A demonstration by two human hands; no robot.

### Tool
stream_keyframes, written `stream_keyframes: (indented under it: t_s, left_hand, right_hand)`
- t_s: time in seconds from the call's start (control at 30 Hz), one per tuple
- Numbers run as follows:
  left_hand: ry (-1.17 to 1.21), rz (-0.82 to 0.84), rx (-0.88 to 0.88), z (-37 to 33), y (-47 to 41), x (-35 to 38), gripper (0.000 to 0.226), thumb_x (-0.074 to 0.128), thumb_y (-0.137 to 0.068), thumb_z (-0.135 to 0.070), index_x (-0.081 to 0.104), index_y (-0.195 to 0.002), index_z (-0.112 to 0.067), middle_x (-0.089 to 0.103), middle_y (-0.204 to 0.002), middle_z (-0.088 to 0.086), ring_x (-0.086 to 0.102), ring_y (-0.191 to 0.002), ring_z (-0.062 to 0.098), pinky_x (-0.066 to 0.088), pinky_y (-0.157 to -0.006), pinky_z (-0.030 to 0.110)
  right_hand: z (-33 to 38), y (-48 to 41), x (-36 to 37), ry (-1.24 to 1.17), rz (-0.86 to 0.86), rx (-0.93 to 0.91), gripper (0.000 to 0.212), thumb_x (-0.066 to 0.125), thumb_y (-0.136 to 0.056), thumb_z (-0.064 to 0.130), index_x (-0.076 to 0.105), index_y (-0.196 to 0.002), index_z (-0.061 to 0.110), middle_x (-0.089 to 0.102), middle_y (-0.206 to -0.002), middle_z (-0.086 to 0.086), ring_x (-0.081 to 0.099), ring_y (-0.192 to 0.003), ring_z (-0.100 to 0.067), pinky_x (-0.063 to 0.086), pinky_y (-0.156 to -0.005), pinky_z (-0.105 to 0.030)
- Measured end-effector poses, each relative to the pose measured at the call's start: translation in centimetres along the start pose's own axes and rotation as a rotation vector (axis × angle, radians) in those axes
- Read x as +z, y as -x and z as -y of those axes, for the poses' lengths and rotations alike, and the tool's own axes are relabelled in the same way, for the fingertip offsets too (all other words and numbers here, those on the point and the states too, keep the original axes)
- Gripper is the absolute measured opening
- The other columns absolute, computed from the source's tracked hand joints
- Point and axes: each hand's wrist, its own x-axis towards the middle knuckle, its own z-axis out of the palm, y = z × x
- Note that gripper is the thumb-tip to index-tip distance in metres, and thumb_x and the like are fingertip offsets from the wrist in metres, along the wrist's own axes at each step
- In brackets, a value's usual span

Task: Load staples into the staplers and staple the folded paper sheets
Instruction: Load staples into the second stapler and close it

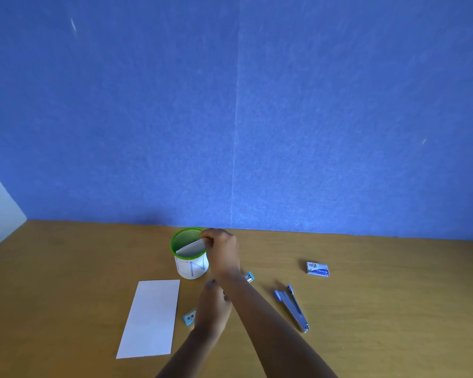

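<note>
Stapler [292,309] lies swung open on the desk [66,268], its blue top and metal tray spread in a narrow V. A staple box [317,269] sits farther back and to its right. A blue wall [230,105] stands behind the desk. Near the back edge stands a green-rimmed mesh cup [191,268] with a white label round it. We see two small blue pieces whose kind we cannot make out: one [249,276] is partly hidden behind our right forearm, the other [189,318] partly behind our left hand [212,306]. A folded sheet [150,317] lies flat just left of that hand, not touched. Our right hand [221,249] reaches over the cup's rim and pinches a second folded paper [191,248], which stands tilted inside the cup. The left hand hovers low in front of the cup, fingers bent under the crossing right forearm; we cannot tell whether it holds anything. The stapler is to the right of both arms, well apart from either hand.
</note>
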Motion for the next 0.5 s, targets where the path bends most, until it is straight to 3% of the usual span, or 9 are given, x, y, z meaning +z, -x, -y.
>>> stream_keyframes:
  t_s: [0.13,0.27,0.37,0.43,0.5]
  left_hand:
    - [-0.025,-0.028,0.07,-0.1,0.0,-0.2,0.011,0.058,-0.082,-0.002,0.064,-0.09,-0.004,0.067,-0.091,0.01,0.061,-0.089,0.027,0.038,-0.069,0.024]
    - [-0.01,-0.017,0.103,0.1,0.0,-0.1,0.017,0.061,-0.08,-0.002,0.067,-0.096,-0.005,0.067,-0.097,0.008,0.059,-0.096,0.023,0.044,-0.083,0.028]
    - [-0.01,0.001,0.092,0.0,0.1,-0.3,0.017,0.061,-0.081,-0.002,0.067,-0.096,-0.005,0.066,-0.098,0.009,0.058,-0.096,0.024,0.045,-0.084,0.031]
    - [-0.012,0.007,0.093,-0.1,0.1,-0.4,0.019,0.06,-0.081,-0.003,0.067,-0.098,-0.005,0.065,-0.099,0.01,0.057,-0.098,0.024,0.045,-0.085,0.031]
    - [-0.002,-0.003,0.101,-0.4,0.3,-0.6,0.023,0.06,-0.081,-0.004,0.067,-0.103,-0.006,0.064,-0.103,0.009,0.057,-0.101,0.024,0.045,-0.088,0.031]
  right_hand:
    - [-1.4,-0.2,-1.5,-0.119,-0.176,0.039,0.015,0.058,-0.086,0.005,0.071,-0.093,0.008,0.07,-0.092,-0.01,0.065,-0.081,-0.024,0.051,-0.075,-0.034]
    - [-3.8,-0.1,-3.8,-0.134,-0.304,0.086,0.012,0.061,-0.086,0.007,0.071,-0.092,0.01,0.069,-0.089,-0.008,0.064,-0.074,-0.017,0.043,-0.067,-0.016]
    - [-5.9,0.2,-5.6,-0.11,-0.38,0.114,0.01,0.063,-0.085,0.005,0.072,-0.088,0.008,0.069,-0.085,-0.01,0.057,-0.067,-0.012,0.035,-0.063,-0.007]
    - [-7.4,0.5,-6.9,-0.082,-0.414,0.14,0.009,0.062,-0.085,0.004,0.071,-0.086,0.006,0.068,-0.084,-0.012,0.057,-0.067,-0.014,0.034,-0.062,-0.008]
    - [-9.1,0.8,-8.1,-0.039,-0.425,0.185,0.009,0.061,-0.086,0.004,0.07,-0.089,0.004,0.067,-0.088,-0.014,0.062,-0.075,-0.023,0.038,-0.065,-0.017]
